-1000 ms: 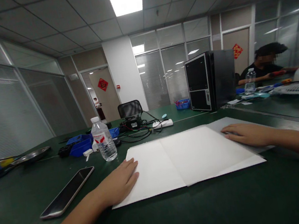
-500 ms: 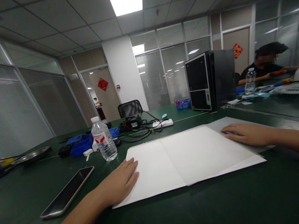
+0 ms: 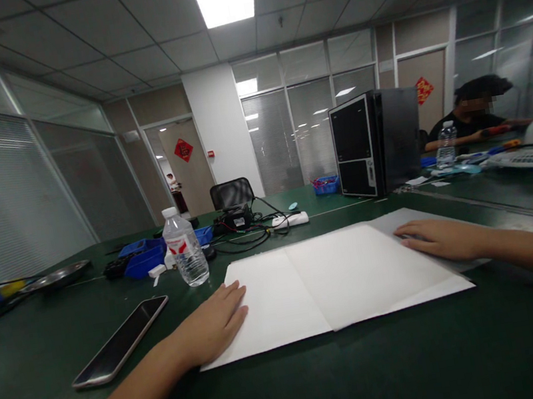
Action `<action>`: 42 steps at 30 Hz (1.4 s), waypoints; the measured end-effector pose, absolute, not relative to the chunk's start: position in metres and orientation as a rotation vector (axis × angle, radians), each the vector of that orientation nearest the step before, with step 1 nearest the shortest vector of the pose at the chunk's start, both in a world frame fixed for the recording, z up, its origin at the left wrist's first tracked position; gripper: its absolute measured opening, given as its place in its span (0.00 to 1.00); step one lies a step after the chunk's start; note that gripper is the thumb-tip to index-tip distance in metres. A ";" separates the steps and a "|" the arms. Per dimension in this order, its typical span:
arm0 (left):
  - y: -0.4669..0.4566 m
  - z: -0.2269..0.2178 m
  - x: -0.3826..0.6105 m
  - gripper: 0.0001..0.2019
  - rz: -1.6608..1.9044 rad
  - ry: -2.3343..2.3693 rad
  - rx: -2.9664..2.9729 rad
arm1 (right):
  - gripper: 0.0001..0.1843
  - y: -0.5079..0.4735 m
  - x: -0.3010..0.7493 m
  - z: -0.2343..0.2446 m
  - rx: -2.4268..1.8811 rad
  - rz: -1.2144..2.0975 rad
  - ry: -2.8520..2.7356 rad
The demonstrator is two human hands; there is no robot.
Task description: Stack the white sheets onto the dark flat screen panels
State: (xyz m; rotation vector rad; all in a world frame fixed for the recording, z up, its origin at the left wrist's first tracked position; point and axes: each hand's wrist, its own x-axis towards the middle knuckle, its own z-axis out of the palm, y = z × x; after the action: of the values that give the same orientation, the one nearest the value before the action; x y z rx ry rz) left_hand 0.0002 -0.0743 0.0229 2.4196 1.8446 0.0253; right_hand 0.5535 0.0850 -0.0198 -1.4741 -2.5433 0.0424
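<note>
An open notebook [image 3: 354, 273] with blank white pages lies flat on the green table [image 3: 375, 371], its fold running down the middle. My left hand [image 3: 215, 323] rests flat on the left page's outer edge, fingers stretched out. My right hand [image 3: 442, 239] lies with fingers extended on the grey cover [image 3: 403, 215] that shows beyond the right page. Neither hand grips anything. To the left of my left hand is a phone [image 3: 122, 342] with a dark screen. A clear water bottle [image 3: 185, 249] stands upright just beyond that hand.
Blue bins [image 3: 147, 259], a black adapter with cables [image 3: 239, 220] and a white power strip [image 3: 290, 220] sit farther back. A black computer tower [image 3: 373, 142] stands at the back right. Beyond it, a person [image 3: 468, 117] leans over the table near another bottle [image 3: 446, 144].
</note>
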 end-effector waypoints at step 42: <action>-0.073 0.020 -0.003 0.39 0.081 1.836 2.410 | 0.40 0.086 0.552 -0.019 -1.437 0.032 -2.529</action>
State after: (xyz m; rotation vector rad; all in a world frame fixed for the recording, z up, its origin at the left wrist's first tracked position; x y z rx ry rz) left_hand -0.0033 -0.0732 0.0201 2.4100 1.8363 0.0815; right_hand 0.5521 0.0855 -0.0192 -1.4372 -2.5293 0.0323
